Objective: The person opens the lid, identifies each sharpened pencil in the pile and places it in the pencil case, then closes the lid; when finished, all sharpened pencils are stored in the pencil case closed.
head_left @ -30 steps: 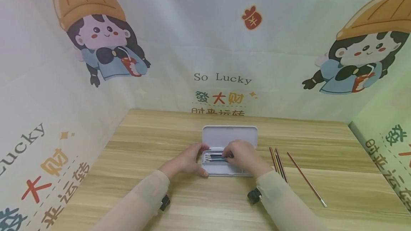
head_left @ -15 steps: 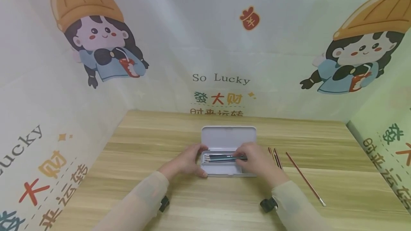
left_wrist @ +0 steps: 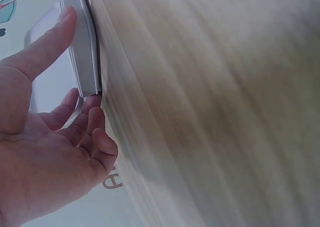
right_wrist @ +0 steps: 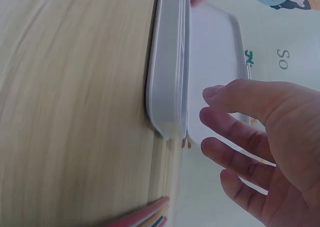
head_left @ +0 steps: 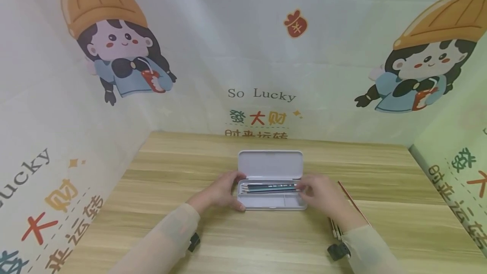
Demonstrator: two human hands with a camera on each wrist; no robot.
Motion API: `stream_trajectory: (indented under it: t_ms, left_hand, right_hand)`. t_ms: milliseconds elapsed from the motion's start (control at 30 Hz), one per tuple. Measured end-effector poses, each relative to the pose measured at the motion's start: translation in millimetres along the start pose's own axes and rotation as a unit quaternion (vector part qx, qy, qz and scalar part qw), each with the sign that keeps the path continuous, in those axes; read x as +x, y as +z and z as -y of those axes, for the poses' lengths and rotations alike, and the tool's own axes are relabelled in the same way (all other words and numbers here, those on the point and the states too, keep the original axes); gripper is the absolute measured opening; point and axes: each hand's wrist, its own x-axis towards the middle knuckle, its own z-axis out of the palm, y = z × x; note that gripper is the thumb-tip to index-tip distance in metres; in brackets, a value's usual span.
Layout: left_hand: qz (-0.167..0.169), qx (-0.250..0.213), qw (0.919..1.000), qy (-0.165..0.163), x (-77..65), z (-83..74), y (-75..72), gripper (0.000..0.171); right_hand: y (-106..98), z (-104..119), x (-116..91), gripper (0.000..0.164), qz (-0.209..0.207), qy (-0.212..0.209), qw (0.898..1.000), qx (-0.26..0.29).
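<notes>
A white pencil case point(head_left: 270, 165) sits in the middle of the table with its lid raised at the back. Several dark and teal pencils point(head_left: 262, 187) lie side by side in its rear compartment, points to the left. At the left end, my left hand point(head_left: 217, 192) grips the case, thumb on the front side and fingers round the back corner, as the left wrist view confirms. My right hand point(head_left: 321, 194) is over the right end near the pencil ends. In the right wrist view its fingers point(right_wrist: 240, 154) are loosely bent and apart, with nothing between them.
Several loose pencils point(head_left: 335, 228) lie on the table point(head_left: 171, 160) beneath the right forearm, partly hidden. Further right, a single red pencil point(head_left: 351, 200) lies slantwise, partly behind the arm. A printed cloth point(head_left: 198, 54) walls in the back and sides.
My right hand has moved right along the pencils to the case's right end and now holds none. More of the pencils shows. The left hand stays put.
</notes>
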Motion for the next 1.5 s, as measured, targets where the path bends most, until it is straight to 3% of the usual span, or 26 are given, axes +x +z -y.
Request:
stream_trajectory:
  t_ms: [800, 1100, 1500]
  left_hand:
    - [-0.001, 0.0, 0.9999, 0.015, 1.2, 3.9, 0.7, 0.093]
    - [-0.004, -0.002, 0.9998, 0.017, 1.0, 3.3, -0.2, 0.093]
    - [-0.004, -0.005, 0.9998, 0.017, 0.4, 1.9, -0.1, 0.092]
  right_hand:
    - [-11.5, -25.9, -32.4, 0.025, -0.023, 0.074, 0.997, 0.001]
    - [-17.9, -32.7, -32.5, 0.019, -0.007, 0.115, 0.993, 0.002]
    - [-19.4, -38.6, -39.0, 0.019, 0.013, 0.129, 0.991, 0.0]
